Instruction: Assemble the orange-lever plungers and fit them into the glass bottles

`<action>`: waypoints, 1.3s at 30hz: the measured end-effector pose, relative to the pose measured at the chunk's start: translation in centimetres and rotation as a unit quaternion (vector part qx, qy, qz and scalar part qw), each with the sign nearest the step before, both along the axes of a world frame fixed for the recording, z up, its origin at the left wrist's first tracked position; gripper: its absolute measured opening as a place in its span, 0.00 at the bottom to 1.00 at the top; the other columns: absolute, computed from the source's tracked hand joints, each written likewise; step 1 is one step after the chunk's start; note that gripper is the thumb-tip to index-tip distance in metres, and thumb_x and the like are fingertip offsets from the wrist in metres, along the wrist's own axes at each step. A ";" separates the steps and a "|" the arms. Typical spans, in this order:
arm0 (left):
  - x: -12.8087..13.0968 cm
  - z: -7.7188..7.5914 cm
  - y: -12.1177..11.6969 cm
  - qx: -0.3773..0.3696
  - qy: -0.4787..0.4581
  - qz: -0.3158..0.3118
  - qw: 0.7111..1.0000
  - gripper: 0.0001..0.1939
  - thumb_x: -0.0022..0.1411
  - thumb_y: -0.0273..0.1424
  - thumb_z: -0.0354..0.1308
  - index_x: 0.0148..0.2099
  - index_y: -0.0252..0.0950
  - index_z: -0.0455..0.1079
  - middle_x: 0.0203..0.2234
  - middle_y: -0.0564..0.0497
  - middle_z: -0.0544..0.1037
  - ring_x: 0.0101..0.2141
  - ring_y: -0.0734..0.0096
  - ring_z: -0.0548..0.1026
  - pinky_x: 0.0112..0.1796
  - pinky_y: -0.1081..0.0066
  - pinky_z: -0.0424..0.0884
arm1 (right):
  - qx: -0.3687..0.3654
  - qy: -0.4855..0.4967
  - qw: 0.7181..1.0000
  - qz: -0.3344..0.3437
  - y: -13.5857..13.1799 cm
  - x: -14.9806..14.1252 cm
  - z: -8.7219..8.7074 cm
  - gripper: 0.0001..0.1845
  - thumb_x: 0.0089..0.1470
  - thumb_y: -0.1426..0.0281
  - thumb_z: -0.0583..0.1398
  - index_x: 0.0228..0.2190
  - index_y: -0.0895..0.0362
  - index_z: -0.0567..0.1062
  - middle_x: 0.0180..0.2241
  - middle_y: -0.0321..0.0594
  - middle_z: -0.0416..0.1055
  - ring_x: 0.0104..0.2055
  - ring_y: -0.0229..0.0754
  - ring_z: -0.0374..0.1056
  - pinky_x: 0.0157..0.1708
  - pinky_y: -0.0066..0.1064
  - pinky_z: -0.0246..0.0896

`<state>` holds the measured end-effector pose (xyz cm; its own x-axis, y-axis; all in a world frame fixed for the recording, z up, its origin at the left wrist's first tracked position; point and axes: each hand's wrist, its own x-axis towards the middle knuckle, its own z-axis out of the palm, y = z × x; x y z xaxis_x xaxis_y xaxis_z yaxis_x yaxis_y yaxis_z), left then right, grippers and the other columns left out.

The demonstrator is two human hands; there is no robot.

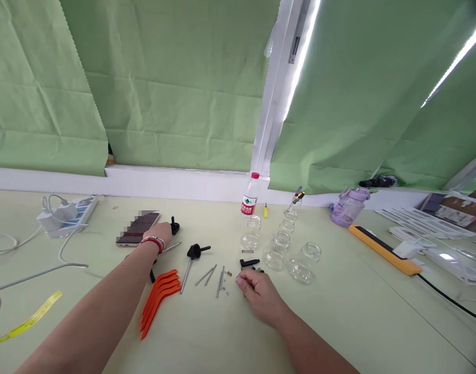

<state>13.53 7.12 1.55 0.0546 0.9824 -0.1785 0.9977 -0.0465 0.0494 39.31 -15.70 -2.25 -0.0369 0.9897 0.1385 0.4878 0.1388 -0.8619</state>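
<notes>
My left hand (160, 232) is closed at a black plastic part with a short lever (175, 227), beside a phone (138, 228); its fingertips are mostly hidden. Below my wrist lies another black part (152, 272), near a metal rod (171, 246). My right hand (259, 293) is pinched near the table, and whatever sits between thumb and forefinger is too small to make out. Close to it are a black plastic piece (249, 262), a spring (247, 251), small nuts (224, 288) and long screws (220, 282). A black-headed metal rod (193, 254) lies between my hands.
Orange angled plastic pieces (160, 298) are stacked by my left forearm. Several glass jars (276, 252) stand beyond my right hand, with a water bottle (249, 197) behind. A power strip (72, 213) is at left, an orange one (383, 249) at right, near a purple bottle (349, 208).
</notes>
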 end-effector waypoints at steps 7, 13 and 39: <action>0.5 0.2 -0.7 0.028 -0.067 0.005 0.997 0.16 0.64 0.33 0.55 0.53 0.34 0.65 0.48 0.45 0.71 0.43 0.62 0.73 0.42 0.58 0.72 | 0.002 -0.006 1.000 -0.003 0.0 0.0 0.0 0.16 0.59 0.59 0.50 0.24 0.55 0.65 0.19 0.30 0.52 0.22 0.35 0.47 0.22 0.25 0.44; 1.0 2.6 -2.3 0.073 -0.189 -0.001 0.979 0.16 0.64 0.34 0.54 0.53 0.34 0.65 0.48 0.45 0.71 0.43 0.62 0.73 0.42 0.58 0.72 | 0.009 -0.007 1.000 -0.006 0.0 0.0 0.1 0.17 0.59 0.59 0.50 0.24 0.56 0.65 0.20 0.31 0.53 0.23 0.35 0.48 0.23 0.26 0.45; 2.4 1.1 -17.9 -0.146 -0.630 -0.232 0.727 0.15 0.61 0.40 0.53 0.48 0.41 0.70 0.34 0.49 0.78 0.36 0.61 0.76 0.43 0.63 0.69 | -0.002 0.131 0.989 0.063 -1.1 -1.3 0.6 0.13 0.58 0.64 0.53 0.28 0.58 0.72 0.22 0.34 0.61 0.26 0.35 0.56 0.28 0.27 0.52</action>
